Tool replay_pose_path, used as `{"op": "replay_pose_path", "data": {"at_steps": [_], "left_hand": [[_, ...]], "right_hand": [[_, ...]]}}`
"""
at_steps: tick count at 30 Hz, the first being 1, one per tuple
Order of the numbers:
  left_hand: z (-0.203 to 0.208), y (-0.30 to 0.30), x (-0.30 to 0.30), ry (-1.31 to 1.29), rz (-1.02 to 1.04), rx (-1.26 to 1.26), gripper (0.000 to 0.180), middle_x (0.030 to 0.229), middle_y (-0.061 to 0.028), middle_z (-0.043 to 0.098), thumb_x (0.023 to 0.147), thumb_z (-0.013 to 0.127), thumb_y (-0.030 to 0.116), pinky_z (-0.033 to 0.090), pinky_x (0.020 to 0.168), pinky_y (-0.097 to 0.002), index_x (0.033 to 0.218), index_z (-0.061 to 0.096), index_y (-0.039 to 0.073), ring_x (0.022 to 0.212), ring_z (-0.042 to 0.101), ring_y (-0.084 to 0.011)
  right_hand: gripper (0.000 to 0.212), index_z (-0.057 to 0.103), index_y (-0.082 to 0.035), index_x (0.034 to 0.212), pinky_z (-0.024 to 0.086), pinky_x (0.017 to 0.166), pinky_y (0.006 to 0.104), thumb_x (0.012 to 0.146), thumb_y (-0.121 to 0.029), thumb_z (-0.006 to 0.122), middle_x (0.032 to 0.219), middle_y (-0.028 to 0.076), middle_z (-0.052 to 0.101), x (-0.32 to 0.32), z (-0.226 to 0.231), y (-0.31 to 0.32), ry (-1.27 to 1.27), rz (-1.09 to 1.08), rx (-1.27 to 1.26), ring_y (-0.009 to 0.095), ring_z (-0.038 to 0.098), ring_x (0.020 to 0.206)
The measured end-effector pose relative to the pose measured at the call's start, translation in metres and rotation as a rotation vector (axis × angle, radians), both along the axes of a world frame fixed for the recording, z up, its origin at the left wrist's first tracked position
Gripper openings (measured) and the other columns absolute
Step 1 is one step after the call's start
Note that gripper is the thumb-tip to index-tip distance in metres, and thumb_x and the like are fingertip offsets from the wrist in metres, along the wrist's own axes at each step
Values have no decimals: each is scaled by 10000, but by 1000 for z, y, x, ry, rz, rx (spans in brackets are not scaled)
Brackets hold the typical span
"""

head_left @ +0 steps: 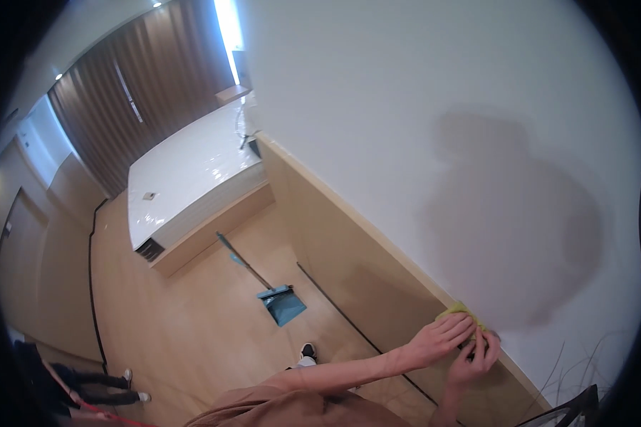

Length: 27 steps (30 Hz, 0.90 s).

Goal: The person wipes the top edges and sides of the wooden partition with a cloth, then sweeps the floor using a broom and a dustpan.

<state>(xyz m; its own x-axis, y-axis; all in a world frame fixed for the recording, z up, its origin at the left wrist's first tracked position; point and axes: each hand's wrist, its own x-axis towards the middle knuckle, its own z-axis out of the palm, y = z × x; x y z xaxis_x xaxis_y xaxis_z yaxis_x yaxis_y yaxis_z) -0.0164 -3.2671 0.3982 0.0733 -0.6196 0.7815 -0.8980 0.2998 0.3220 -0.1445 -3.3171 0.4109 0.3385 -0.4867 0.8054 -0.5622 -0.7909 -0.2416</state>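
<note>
Yellow cloth (pixel 459 308) lies on the edge of wooden panel (pixel 370 285), partly under the bent left hand (pixel 443 336) — right hand (pixel 478 354) curls just beside; whether either pinches, I cannot tell.

No readable text, no legible labels

The cloth (pixel 456 309) at the near right is yellow-green, the panel (pixel 327 242) beneath it tan, the wall (pixel 377 107) to the right greyish white, the floor (pixel 178 313) light tan, the dustpan (pixel 285 309) teal, the mattress (pixel 192 164) farther left white, and the far curtains (pixel 157 71) brown, striped by darker folds.
</note>
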Motion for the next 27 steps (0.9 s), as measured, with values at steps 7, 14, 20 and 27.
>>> {"op": "replay_pose_path", "data": {"at_steps": [7, 14, 20, 27], "left_hand": [[-2, 23, 66, -90, 13, -60, 453, 1207, -126, 549, 722, 615, 110, 411, 1014, -374, 1155, 563, -14, 1165, 519, -264], [-2, 54, 173, -46, 3, 19, 536, 1240, -147, 524, 713, 639, 105, 349, 1067, -405, 1218, 513, -22, 1209, 473, -296], [3, 95, 291, -42, 162, 59, 522, 1265, -171, 500, 722, 612, 44, 318, 1092, -429, 1224, 486, -24, 1232, 442, -337], [4, 126, 403, 26, 233, 79, 513, 1232, -152, 510, 714, 627, 33, 318, 1094, -414, 1208, 491, -2, 1216, 455, -310]], "right_hand": [[315, 655, 21, 1042, 437, 853, 441, 744, 89, 580, 1035, 155, 555, 55, 14, 28, 51, 51, 35, 346, 530, 992], [311, 656, 15, 1048, 432, 865, 438, 737, 3, 658, 1048, 150, 565, 168, 20, 60, 94, 102, 52, 344, 537, 999], [280, 670, -6, 1022, 439, 858, 413, 741, -12, 660, 1020, 135, 576, 298, 15, 78, 82, 194, -57, 322, 545, 973], [229, 676, 7, 976, 456, 802, 391, 749, -12, 651, 950, 122, 582, 419, 15, 108, 105, 279, -8, 303, 552, 917]]}}
